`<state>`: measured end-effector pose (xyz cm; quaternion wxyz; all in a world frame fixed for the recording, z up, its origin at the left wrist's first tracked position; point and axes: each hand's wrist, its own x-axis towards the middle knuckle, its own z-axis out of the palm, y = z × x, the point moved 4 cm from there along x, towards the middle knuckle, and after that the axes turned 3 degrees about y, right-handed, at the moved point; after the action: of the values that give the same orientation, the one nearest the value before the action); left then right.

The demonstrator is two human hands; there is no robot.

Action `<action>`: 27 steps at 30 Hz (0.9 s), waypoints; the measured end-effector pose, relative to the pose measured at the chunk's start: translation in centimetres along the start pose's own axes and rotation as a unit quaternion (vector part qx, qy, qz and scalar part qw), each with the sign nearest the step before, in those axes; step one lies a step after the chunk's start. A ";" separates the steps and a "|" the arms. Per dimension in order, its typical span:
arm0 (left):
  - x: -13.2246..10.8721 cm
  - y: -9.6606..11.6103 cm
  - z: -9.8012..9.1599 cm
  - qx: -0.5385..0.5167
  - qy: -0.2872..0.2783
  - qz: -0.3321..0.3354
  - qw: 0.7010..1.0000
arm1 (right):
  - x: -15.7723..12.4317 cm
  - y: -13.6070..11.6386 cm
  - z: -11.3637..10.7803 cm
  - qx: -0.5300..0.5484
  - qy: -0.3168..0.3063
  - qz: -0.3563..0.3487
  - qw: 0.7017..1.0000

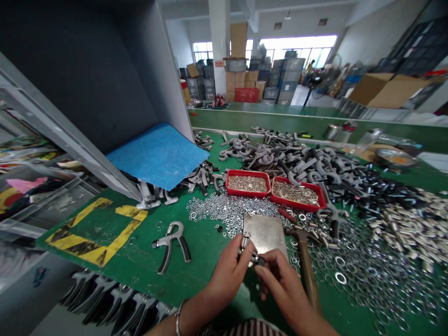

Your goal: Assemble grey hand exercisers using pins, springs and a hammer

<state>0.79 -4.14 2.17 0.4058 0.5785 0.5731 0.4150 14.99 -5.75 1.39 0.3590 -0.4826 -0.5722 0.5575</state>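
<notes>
Along the left edge, a grey crate [42, 205] of papers, cut off by the frame, any print too blurred to read. Next, yellow-and-black tape [93, 231] on a green bench mat [147, 275], and above it a blue pad [157, 156] leaning on a grey panel [87, 79]. Below, a row of black grips [112, 303], partly out of frame. Just right of the tape, an assembled hand gripper [171, 247], well apart from the hands. Then the left hand [227, 275], a bangle [179, 322] at its wrist, closed in a pinch on a small coiled spring [246, 241]. Almost touching it, the right hand [283, 289], pinching a dark metal piece [255, 259], half hidden by the fingers, its exact shape hard to make out. Both over the near corner of a steel plate [265, 233]. Beyond, a hammer [306, 266] beside the right hand, two red trays [273, 189] of small parts, loose washers [339, 278], and grey handles [297, 158]. Far off, a red sign [219, 63] on a pillar, too small to read, and cardboard boxes [388, 91], unmarked as far as can be seen.
</notes>
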 end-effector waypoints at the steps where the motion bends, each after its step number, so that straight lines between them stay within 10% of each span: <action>1: 0.0 -0.2 -0.1 0.023 0.002 0.009 1.000 | 0.1 0.4 0.5 0.041 -0.035 0.056 0.997; 8: 0.3 0.0 -0.2 0.042 -0.032 0.077 0.996 | 0.4 0.1 0.1 -0.001 -0.017 0.058 0.998; 13: 0.9 -0.2 -0.3 0.028 -0.080 0.071 0.994 | -0.5 1.1 1.3 0.148 -0.206 0.184 0.950; 17: 1.3 -1.4 -0.1 0.016 -0.051 0.010 0.999 | 1.0 1.0 -0.1 -0.118 -0.112 0.046 0.986; 21: 1.1 -1.6 0.0 -0.030 -0.058 -0.052 0.997 | 1.5 -0.1 -1.0 -0.402 -0.073 -0.088 0.908; 27: 0.8 -0.8 0.0 -0.118 -0.087 -0.100 0.984 | 0.7 -0.9 -1.6 -0.471 -0.071 -0.155 0.866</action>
<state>0.55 -3.32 1.37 0.5592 0.5000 0.5375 0.3852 16.15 -4.56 2.42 0.1292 -0.4588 -0.8580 0.1915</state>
